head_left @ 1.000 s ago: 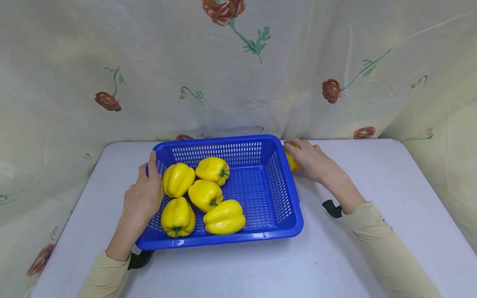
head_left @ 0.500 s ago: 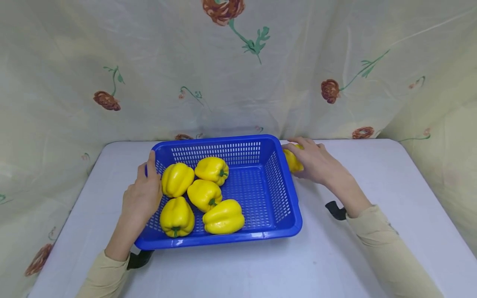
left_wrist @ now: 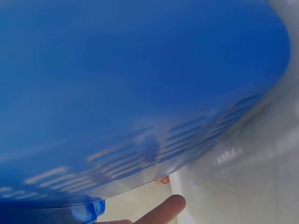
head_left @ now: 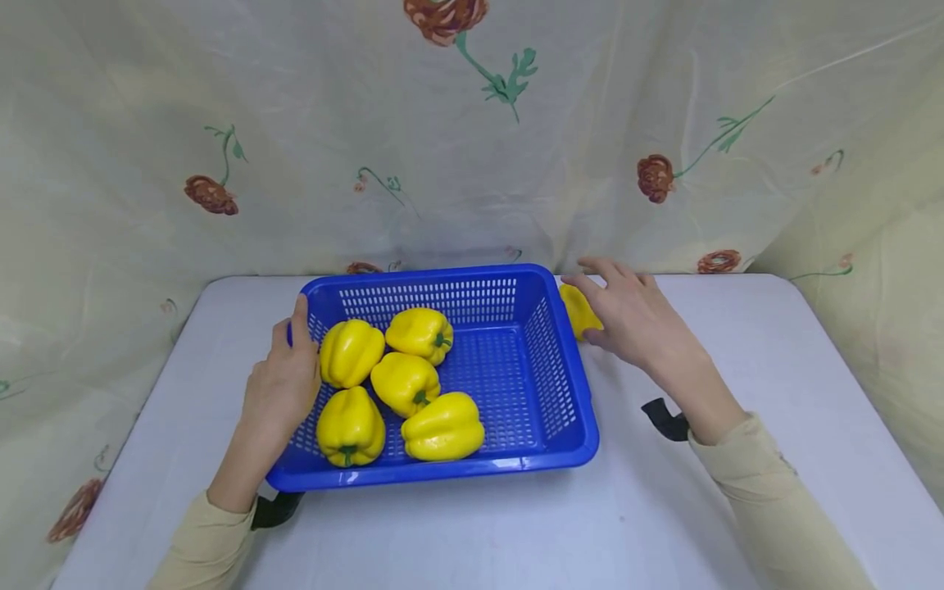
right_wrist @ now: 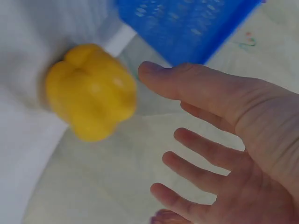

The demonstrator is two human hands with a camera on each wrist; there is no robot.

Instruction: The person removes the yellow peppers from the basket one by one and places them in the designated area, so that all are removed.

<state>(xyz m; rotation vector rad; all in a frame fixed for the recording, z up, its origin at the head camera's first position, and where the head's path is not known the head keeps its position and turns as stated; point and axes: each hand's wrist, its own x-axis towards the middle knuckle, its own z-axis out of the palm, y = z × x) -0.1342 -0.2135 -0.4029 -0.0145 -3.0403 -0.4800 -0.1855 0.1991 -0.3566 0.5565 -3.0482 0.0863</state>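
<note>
Several yellow bell peppers (head_left: 406,383) lie in the left part of a blue slotted plastic basket (head_left: 501,467). My left hand (head_left: 283,385) grips the basket by its left rim; in the left wrist view one finger (left_wrist: 163,212) shows beside the basket's outer wall (left_wrist: 140,70). Just outside the right wall, a single yellow bell pepper (right_wrist: 91,93) rests on the white table, partly hidden by my right hand (head_left: 627,315) in the head view. The right hand's fingers are spread and nearly straight, and the right wrist view shows a gap between them and this pepper.
The white table (head_left: 472,541) carries everything. Behind it hangs a pale curtain (head_left: 472,205) with a flower print, close to the far edge. A black strap (head_left: 276,512) sits at the left wrist and another black strap (head_left: 666,419) at the right.
My right hand has let go of the pepper beside the basket, its fingers spreading and lifting away a little to the right. The left hand, basket and peppers inside stay put.
</note>
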